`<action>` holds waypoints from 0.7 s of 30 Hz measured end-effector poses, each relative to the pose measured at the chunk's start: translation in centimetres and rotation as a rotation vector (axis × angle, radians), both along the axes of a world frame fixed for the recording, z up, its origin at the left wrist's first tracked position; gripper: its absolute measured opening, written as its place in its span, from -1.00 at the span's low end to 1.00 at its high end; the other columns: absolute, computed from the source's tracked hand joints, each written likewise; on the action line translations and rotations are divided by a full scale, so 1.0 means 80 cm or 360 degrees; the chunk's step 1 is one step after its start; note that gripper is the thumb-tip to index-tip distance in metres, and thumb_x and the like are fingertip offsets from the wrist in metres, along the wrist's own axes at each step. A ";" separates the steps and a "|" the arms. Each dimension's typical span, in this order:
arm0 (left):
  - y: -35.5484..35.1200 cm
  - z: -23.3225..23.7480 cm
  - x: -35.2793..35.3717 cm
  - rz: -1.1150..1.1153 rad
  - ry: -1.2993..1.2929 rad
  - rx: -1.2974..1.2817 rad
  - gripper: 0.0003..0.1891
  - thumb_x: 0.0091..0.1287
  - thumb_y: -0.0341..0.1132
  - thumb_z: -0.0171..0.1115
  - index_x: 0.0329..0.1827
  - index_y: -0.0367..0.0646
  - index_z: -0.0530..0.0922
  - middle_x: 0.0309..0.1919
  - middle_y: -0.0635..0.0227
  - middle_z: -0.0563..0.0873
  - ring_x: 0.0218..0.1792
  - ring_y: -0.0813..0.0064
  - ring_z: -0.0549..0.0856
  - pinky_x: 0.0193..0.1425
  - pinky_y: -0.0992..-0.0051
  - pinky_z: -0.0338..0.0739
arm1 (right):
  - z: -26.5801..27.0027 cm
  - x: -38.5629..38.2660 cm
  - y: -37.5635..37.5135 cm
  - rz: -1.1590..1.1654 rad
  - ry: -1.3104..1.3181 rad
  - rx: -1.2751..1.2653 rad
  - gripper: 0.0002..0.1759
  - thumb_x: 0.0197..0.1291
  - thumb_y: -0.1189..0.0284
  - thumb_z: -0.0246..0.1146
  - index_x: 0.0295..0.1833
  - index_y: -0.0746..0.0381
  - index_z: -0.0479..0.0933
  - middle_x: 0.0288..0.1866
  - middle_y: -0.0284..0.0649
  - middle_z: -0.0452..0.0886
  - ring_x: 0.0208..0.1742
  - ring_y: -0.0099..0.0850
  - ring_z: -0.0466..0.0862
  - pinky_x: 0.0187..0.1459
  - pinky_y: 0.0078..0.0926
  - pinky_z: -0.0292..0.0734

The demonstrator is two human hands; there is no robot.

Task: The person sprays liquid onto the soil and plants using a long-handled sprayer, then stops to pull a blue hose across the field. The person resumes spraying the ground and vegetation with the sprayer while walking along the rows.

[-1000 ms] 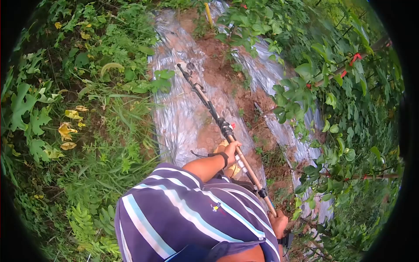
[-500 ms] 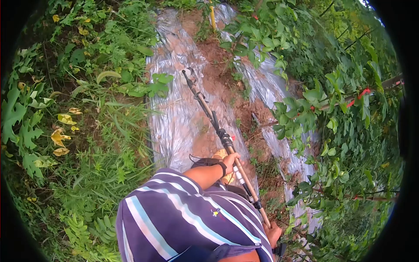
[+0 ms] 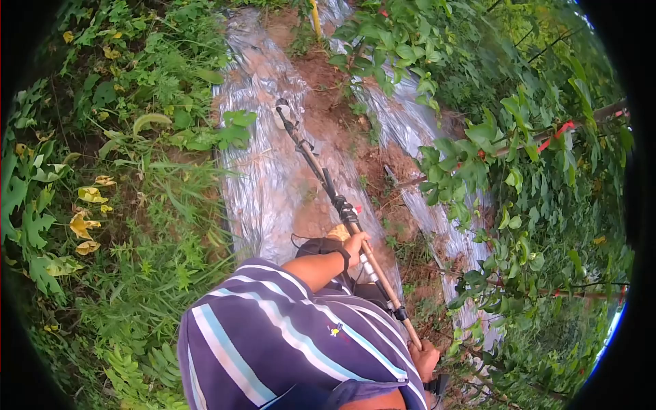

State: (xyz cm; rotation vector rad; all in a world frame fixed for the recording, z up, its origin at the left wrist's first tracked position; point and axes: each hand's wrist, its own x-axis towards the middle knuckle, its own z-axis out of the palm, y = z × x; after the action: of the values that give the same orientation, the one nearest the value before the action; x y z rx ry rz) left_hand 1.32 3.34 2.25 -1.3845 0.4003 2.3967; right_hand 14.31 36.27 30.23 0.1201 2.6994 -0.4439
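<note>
A long pole [image 3: 316,166] with a wooden-coloured shaft and black fittings slants from upper left to lower right. My left hand [image 3: 356,248], with a dark band at the wrist, is wrapped round its middle, just below a bundle of black wrapping. Lower down, near the pole's bottom end, my right hand [image 3: 425,361] is closed on the shaft. At the far end sits a small black and white head [image 3: 281,115], over the silvery film. A white and black tube [image 3: 369,268] runs alongside the shaft between my hands.
Silvery plastic film [image 3: 256,164] covers strips of reddish soil [image 3: 331,89]. Dense weeds [image 3: 157,225] grow on the left. Leafy branches [image 3: 485,137] with a red tie [image 3: 562,128] hang at the right. A yellow post [image 3: 316,19] stands at the top.
The ground, the plants and the pole's far end have shifted slightly left in view. Both my hands keep hold of the pole.
</note>
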 end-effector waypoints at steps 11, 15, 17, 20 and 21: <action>0.111 0.006 0.055 0.0153 0.0070 -0.0036 -0.84 0.17 -0.37 0.24 -0.29 -0.12 0.42 -0.53 0.29 0.51 -0.50 0.33 0.58 -0.32 0.27 0.63 | -0.057 0.051 0.154 0.0116 0.0097 -0.0015 -0.53 -0.08 0.18 0.51 -0.58 0.29 0.44 -0.67 0.07 0.48 -0.59 0.10 0.54 -0.50 -0.07 0.41; 0.158 0.028 0.094 0.0187 0.0025 -0.0063 -0.82 0.15 -0.33 0.25 -0.28 -0.11 0.41 -0.52 0.27 0.53 -0.48 0.26 0.59 -0.30 0.20 0.60 | -0.042 0.083 0.198 0.0057 0.0146 -0.0031 -0.57 -0.11 0.22 0.52 -0.57 0.31 0.47 -0.66 0.09 0.49 -0.59 0.09 0.53 -0.50 -0.08 0.41; 0.178 0.019 0.115 0.0194 0.0062 -0.0038 -0.82 0.16 -0.33 0.25 -0.28 -0.10 0.41 -0.51 0.29 0.53 -0.47 0.26 0.59 -0.28 0.19 0.61 | -0.043 0.097 0.226 0.0097 0.0092 -0.0009 -0.60 -0.07 0.22 0.52 -0.54 0.33 0.55 -0.70 -0.05 0.52 -0.67 -0.11 0.52 -0.52 -0.17 0.41; 0.194 0.018 0.140 0.0179 0.0097 0.0013 -0.82 0.15 -0.32 0.26 -0.28 -0.09 0.41 -0.50 0.30 0.52 -0.44 0.27 0.59 -0.24 0.19 0.60 | -0.009 0.104 0.224 0.0151 0.0068 -0.0094 -0.63 -0.05 0.31 0.47 -0.54 0.39 0.51 -0.67 0.11 0.47 -0.68 -0.06 0.49 -0.52 -0.16 0.41; 0.198 0.019 0.148 0.0177 0.0082 0.0011 -0.82 0.15 -0.32 0.26 -0.28 -0.09 0.41 -0.50 0.31 0.52 -0.43 0.27 0.59 -0.22 0.18 0.60 | -0.006 0.106 0.226 0.0166 0.0086 -0.0067 -0.63 -0.06 0.31 0.47 -0.55 0.38 0.50 -0.67 0.11 0.45 -0.67 -0.01 0.50 -0.51 -0.14 0.41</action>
State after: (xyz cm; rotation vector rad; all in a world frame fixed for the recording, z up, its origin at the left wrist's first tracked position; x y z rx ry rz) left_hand 13.13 19.15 3.81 -1.3781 0.3363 2.5253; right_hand 22.79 54.32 29.77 -0.0452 2.7313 -0.4783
